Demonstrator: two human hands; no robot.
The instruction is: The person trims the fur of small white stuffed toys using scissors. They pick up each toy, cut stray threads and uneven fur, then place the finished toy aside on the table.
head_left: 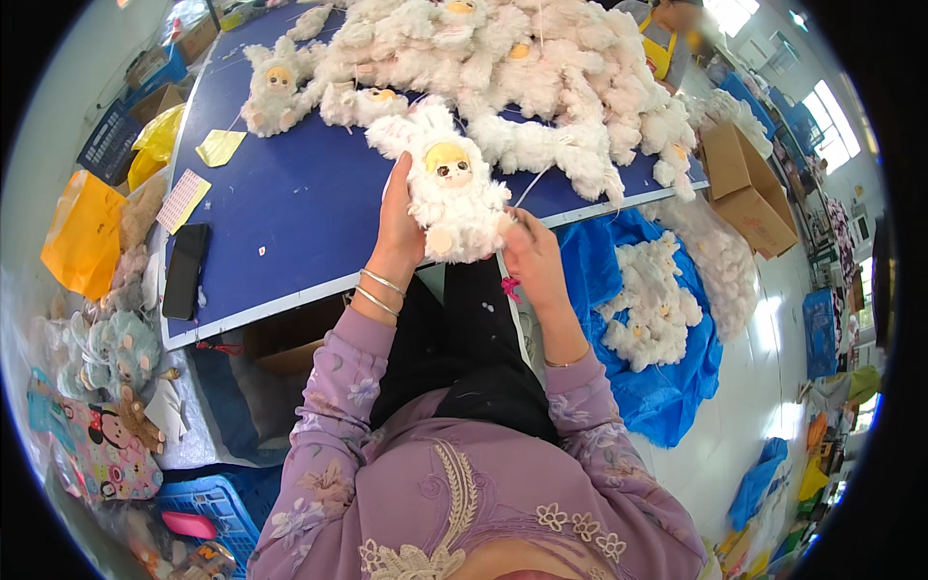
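Head view: a shaggy white plush doll (449,208) is at the near edge of a flat blue table (290,213), left hand (394,217) clasping its side, right hand (534,259) curled by its foot, hold unclear. Fluffy cream dolls (580,92) heap the table; right of it, a crinkled blue plastic sack (677,401) holds shaggy white plush (652,304).

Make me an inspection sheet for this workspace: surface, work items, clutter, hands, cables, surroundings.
Surface: flat blue tabletop, pale-edged; bare toward the near left.
Work items: fluffy white plush doll with yellow forehead, held up facing the camera; heaped fluffy off-white plush dolls at the far side.
Clutter: flat black phone and crumpled pale-yellow paper, left side.
Hands: left hand holds the doll; right hand beside its lower part, contact unclear.
Cables: nothing seen.
Surroundings: crinkled blue plastic sack and open brown cardboard box, right.
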